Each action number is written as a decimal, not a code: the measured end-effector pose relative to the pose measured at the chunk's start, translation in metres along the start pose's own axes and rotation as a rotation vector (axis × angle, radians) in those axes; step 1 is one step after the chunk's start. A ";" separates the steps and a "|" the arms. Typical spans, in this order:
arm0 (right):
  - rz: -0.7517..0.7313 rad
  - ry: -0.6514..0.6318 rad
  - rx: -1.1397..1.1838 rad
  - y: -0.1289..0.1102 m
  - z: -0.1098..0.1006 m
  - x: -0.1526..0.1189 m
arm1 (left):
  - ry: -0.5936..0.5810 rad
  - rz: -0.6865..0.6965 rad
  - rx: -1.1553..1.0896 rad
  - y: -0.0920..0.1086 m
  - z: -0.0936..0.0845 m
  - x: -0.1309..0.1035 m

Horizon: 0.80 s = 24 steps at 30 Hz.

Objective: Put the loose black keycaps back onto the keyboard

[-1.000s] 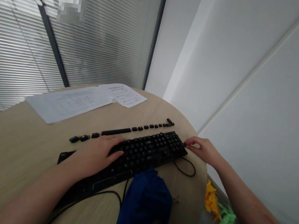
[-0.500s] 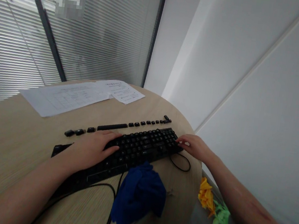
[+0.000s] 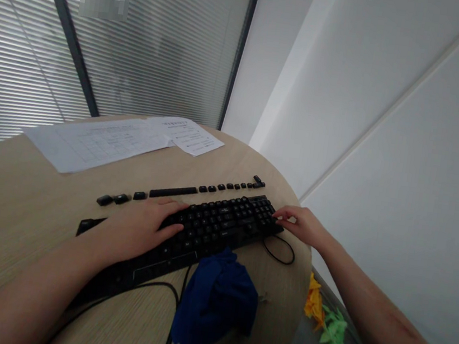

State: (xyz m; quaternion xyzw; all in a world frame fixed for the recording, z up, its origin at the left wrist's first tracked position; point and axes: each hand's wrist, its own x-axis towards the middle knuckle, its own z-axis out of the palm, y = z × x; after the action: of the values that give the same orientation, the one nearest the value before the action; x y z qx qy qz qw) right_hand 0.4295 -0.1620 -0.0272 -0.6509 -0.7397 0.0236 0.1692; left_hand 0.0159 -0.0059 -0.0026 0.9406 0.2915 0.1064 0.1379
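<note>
On the pale round table (image 3: pixel 31 230), black keyboard (image 3: pixel 223 216) lies slantwise, near-left to far-right. Left hand (image 3: pixel 141 228) rests on it, thumb and fingers apart. Right hand (image 3: pixel 296 224) is at its right end, thumb and fingertips close together; cannot tell whether anything is pinched. Detached keycaps (image 3: pixel 212 188) and a long bar key (image 3: pixel 173 191) form a row beyond. Blue cloth bundle (image 3: pixel 216 303), near side: contents, if any, hidden by its folds.

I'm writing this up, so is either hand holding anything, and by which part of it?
The left hand rests on the black rectangular keyboard. The right hand is pinched at the keyboard's right end; whether around anything can't be told.
</note>
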 end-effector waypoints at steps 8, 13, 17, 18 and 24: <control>-0.046 -0.066 -0.173 -0.015 -0.009 0.006 | -0.006 0.007 0.029 0.000 0.000 0.000; -0.008 -0.085 -0.191 -0.018 -0.009 0.006 | -0.007 0.010 0.036 0.000 0.000 0.000; -0.036 -0.088 -0.217 -0.017 -0.008 0.005 | -0.006 0.009 0.026 0.002 -0.001 0.000; -0.044 -0.090 -0.230 -0.017 -0.008 0.005 | -0.006 0.009 0.025 0.003 -0.001 0.000; -0.070 -0.032 -0.379 -0.022 -0.007 -0.001 | 0.001 0.002 0.014 0.003 -0.001 -0.001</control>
State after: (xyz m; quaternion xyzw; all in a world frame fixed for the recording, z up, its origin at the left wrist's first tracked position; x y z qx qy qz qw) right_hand 0.4106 -0.1674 -0.0156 -0.6443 -0.7559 -0.1115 0.0325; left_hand 0.0165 -0.0085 -0.0013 0.9419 0.2911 0.1048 0.1312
